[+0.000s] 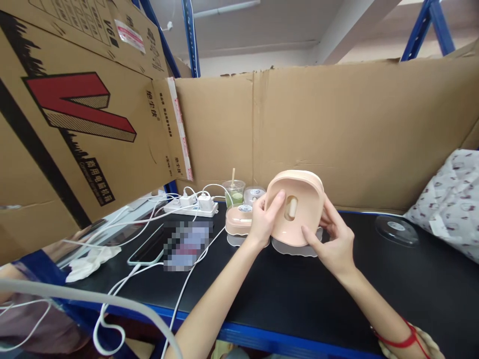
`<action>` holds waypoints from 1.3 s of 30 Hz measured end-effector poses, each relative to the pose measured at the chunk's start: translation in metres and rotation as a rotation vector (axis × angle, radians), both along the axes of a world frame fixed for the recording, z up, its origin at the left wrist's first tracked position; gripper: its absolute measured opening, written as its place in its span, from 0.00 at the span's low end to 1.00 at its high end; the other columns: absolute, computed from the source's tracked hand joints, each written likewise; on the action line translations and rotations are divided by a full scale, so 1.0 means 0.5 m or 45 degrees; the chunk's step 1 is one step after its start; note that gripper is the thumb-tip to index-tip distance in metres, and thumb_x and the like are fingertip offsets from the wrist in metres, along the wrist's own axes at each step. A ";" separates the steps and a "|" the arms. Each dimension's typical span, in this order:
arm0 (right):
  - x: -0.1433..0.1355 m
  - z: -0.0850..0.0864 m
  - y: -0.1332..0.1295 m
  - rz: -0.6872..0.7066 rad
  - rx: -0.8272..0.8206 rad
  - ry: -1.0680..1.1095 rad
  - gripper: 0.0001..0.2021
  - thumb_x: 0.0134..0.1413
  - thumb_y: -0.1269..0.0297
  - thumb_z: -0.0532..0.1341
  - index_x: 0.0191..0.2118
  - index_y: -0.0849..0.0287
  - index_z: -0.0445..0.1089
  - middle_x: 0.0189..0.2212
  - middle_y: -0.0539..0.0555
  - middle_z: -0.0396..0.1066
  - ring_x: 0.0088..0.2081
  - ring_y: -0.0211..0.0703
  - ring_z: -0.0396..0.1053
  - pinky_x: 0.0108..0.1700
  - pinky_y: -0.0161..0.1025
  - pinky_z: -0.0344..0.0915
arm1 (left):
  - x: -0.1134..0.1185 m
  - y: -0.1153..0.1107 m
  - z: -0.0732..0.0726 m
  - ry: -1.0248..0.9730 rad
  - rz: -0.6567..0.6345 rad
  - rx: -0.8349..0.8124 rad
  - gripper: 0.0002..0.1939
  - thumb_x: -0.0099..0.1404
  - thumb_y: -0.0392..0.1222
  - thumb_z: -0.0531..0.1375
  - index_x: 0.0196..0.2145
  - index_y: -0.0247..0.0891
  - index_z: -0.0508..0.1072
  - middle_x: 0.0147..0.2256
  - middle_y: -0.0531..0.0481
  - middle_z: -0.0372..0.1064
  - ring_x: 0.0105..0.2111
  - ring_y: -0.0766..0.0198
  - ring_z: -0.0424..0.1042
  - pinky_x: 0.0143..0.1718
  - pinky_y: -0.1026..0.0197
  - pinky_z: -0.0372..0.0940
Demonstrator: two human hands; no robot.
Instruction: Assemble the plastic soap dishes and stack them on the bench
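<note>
Between my fingers point(333, 215) the pink dish point(307, 214) looks like smooth moulded plastic, softly glossy, with a bright glint low on its inner face. Just below them shows a scalloped sheet point(295, 248) of thin, translucent plastic. Left of my fingers, the pink box point(237, 229) has the same smooth sheen; behind it stands a clear plastic cup point(236, 191), and farther left a hard white plastic power strip point(191, 211). Right of my fingers lie a glossy transparent plastic lid point(396, 231) and, beyond, soft creased printed cloth point(445, 202). Under them, the tabletop point(284, 294) is smooth, dark and mostly matt; behind, the cardboard point(318, 124) is matt and creased.
</note>
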State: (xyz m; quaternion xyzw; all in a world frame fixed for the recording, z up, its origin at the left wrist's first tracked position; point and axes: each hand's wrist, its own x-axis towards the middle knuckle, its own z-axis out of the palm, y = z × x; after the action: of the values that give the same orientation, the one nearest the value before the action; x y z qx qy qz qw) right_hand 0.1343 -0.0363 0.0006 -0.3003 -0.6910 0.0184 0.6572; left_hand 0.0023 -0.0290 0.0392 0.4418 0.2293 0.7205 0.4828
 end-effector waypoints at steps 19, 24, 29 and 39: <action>0.004 0.003 0.002 -0.033 -0.020 0.030 0.28 0.48 0.59 0.62 0.56 0.56 0.64 0.34 0.52 0.77 0.30 0.41 0.74 0.33 0.36 0.74 | -0.011 -0.001 -0.005 0.120 -0.103 0.058 0.14 0.51 0.51 0.63 0.31 0.39 0.74 0.32 0.51 0.72 0.37 0.59 0.70 0.40 0.60 0.63; 0.013 0.000 0.005 -0.013 0.005 0.059 0.27 0.48 0.58 0.62 0.56 0.56 0.65 0.38 0.55 0.76 0.34 0.46 0.74 0.34 0.39 0.74 | -0.015 0.007 -0.010 0.215 -0.143 0.128 0.15 0.51 0.53 0.63 0.31 0.38 0.73 0.33 0.50 0.72 0.41 0.56 0.69 0.43 0.57 0.63; 0.023 0.005 0.000 0.041 0.000 0.054 0.25 0.48 0.56 0.61 0.53 0.58 0.67 0.33 0.56 0.75 0.31 0.46 0.73 0.28 0.38 0.72 | -0.017 -0.001 -0.002 0.236 -0.176 0.248 0.18 0.50 0.54 0.64 0.35 0.40 0.72 0.36 0.49 0.71 0.43 0.56 0.67 0.44 0.56 0.61; 0.020 0.008 0.002 0.097 -0.078 0.080 0.25 0.47 0.51 0.61 0.50 0.57 0.66 0.33 0.56 0.74 0.27 0.45 0.71 0.23 0.38 0.68 | -0.011 -0.009 0.008 0.202 -0.075 0.283 0.18 0.48 0.55 0.65 0.28 0.40 0.68 0.27 0.54 0.64 0.30 0.65 0.64 0.35 0.62 0.61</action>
State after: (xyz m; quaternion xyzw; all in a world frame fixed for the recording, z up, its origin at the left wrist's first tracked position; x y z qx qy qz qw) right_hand 0.1445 -0.0355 0.0045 -0.2931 -0.6801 0.0739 0.6679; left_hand -0.0030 -0.0334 0.0433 0.5545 0.1725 0.6898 0.4323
